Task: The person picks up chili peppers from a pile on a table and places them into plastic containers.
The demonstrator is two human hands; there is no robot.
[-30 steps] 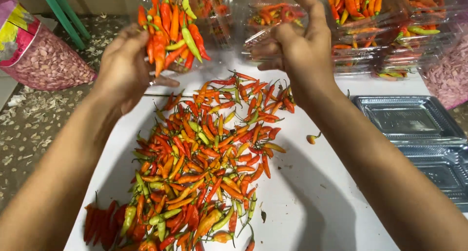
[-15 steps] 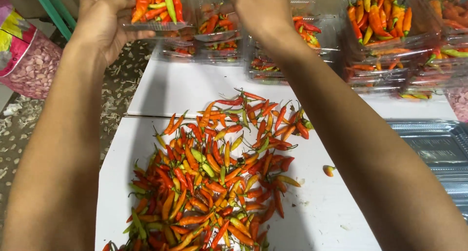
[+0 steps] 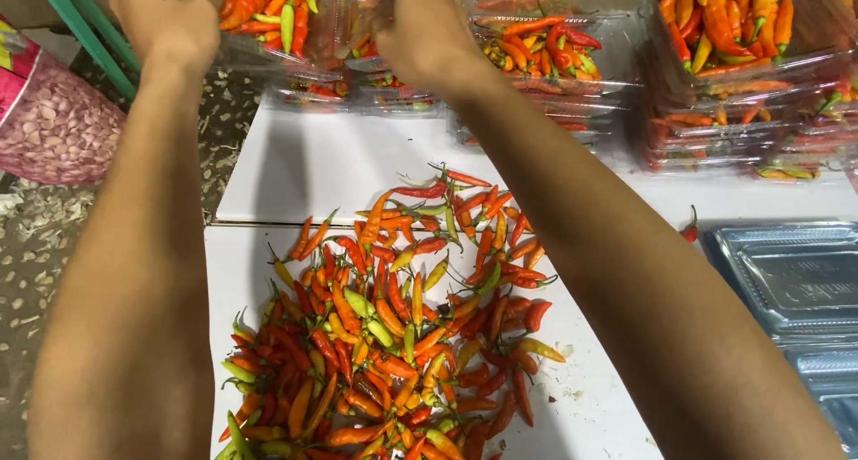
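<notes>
My left hand (image 3: 170,17) and my right hand (image 3: 420,31) reach to the far edge of the view and together grip a clear plastic container (image 3: 295,26) filled with red, orange and green chillies. The left hand holds its left end, the right hand its right end. The container sits on top of a stack of similar filled boxes (image 3: 313,89). Below my arms a large loose pile of chillies (image 3: 393,326) lies on a white board (image 3: 304,169).
More stacked clear boxes of chillies (image 3: 742,75) line the back right. Empty clear trays (image 3: 795,281) sit at the right edge. A pink mesh sack of garlic cloves (image 3: 49,129) rests on the floor at left, beside a green frame (image 3: 85,35).
Both hands have carried the filled container away from me and set it on the stack at the back. The view has tilted down so the chilli pile fills more of it.
</notes>
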